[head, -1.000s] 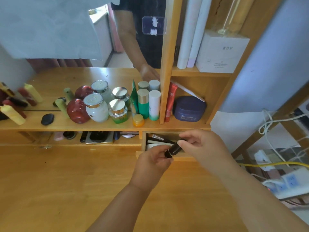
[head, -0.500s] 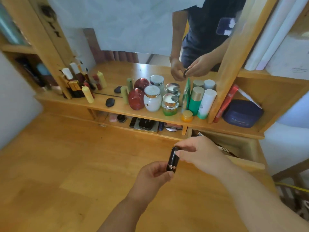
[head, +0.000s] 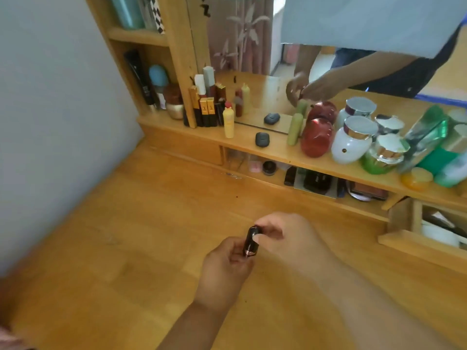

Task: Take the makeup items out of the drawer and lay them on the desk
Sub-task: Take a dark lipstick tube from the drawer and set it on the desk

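Observation:
A small black lipstick tube (head: 251,241) with a rose-gold band is held upright above the wooden desk (head: 126,236). My left hand (head: 225,269) grips its lower end. My right hand (head: 290,238) pinches its top with thumb and fingers. The open wooden drawer (head: 404,223) sits at the right edge under the shelf, with several items inside it, partly cut off by the frame.
A shelf (head: 252,145) above the desk carries jars, a red apple-shaped pot (head: 316,140), green bottles and lipsticks in front of a mirror (head: 252,72). A slot below holds compacts. A wall (head: 50,122) bounds the left.
Both hands carried the tube away from the drawer, leftward over the desk. The view swung left, so the drawer now sits at the right edge.

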Demonstrator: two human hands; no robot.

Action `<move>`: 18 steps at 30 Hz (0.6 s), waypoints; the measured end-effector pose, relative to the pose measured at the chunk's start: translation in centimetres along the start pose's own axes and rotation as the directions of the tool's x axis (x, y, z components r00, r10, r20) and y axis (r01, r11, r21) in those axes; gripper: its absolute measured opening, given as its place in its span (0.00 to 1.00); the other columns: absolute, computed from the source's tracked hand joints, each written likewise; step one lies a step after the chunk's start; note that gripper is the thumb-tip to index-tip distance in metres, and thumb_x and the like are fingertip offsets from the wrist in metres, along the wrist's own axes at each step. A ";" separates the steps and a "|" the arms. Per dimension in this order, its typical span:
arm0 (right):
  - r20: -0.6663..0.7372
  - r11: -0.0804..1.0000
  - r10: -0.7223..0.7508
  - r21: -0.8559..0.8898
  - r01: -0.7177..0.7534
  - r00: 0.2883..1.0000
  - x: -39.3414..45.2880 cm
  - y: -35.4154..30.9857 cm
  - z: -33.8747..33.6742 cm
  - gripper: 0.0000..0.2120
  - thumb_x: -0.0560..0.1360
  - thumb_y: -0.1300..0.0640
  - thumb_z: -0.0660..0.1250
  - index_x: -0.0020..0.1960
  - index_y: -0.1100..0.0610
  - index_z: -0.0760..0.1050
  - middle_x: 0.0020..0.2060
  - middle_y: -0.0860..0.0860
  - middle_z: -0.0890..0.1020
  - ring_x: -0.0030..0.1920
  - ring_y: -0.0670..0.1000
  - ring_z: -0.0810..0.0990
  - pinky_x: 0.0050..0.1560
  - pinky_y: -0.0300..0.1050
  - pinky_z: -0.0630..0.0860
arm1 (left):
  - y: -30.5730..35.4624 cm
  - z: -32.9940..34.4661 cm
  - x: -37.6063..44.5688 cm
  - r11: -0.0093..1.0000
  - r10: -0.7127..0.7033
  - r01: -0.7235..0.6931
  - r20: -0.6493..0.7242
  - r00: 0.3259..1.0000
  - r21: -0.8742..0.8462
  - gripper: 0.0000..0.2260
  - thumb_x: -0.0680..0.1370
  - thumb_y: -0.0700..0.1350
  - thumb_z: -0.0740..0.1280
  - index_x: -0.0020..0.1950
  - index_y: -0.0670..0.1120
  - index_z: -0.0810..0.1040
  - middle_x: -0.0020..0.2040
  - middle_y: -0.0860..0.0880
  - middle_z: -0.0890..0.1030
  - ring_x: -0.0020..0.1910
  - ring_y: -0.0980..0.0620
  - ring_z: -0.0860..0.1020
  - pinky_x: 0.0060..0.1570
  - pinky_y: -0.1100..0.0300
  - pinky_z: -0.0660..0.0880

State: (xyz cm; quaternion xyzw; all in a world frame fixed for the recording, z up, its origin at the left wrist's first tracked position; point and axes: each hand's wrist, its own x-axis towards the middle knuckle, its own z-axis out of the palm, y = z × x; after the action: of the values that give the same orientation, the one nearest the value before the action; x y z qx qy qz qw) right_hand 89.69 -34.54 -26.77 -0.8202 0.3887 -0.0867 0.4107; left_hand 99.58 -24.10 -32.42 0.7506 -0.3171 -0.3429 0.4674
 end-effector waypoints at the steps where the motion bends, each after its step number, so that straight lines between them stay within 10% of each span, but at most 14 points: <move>1: 0.001 1.000 -0.013 -0.003 0.013 1.000 0.6 -0.7 1.4 0.07 0.72 0.58 0.68 0.49 0.50 0.80 0.43 0.44 0.82 0.44 0.42 0.78 0.47 0.40 0.76 | -0.8 -1.2 0.5 0.999 0.013 -0.012 -0.015 1.000 0.049 0.13 0.71 0.39 0.70 0.44 0.58 0.77 0.41 0.56 0.83 0.39 0.63 0.79 0.43 0.67 0.76; 9: -0.017 0.994 -0.100 -0.053 0.099 0.995 4.2 -4.6 8.2 0.07 0.71 0.56 0.68 0.49 0.52 0.79 0.43 0.46 0.83 0.44 0.44 0.80 0.49 0.46 0.77 | -5.4 -8.0 4.0 0.889 0.273 -0.226 -0.065 0.960 0.398 0.11 0.71 0.44 0.70 0.52 0.52 0.79 0.50 0.58 0.76 0.50 0.60 0.74 0.48 0.76 0.66; 18: -0.040 0.996 -0.044 -0.083 0.040 0.998 4.3 -5.0 10.0 0.05 0.71 0.56 0.69 0.46 0.49 0.78 0.40 0.43 0.82 0.41 0.41 0.80 0.46 0.42 0.77 | -6.6 -9.1 5.0 0.867 0.319 -0.269 -0.051 0.947 0.419 0.12 0.70 0.45 0.72 0.53 0.49 0.80 0.52 0.56 0.74 0.54 0.57 0.70 0.58 0.62 0.67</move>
State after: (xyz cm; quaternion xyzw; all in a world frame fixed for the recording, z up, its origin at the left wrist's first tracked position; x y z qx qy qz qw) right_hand 100.08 -29.73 -30.27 -0.8425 0.3830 -0.0961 0.3665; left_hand 110.85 -21.29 -36.63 0.7930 -0.4640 -0.1491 0.3656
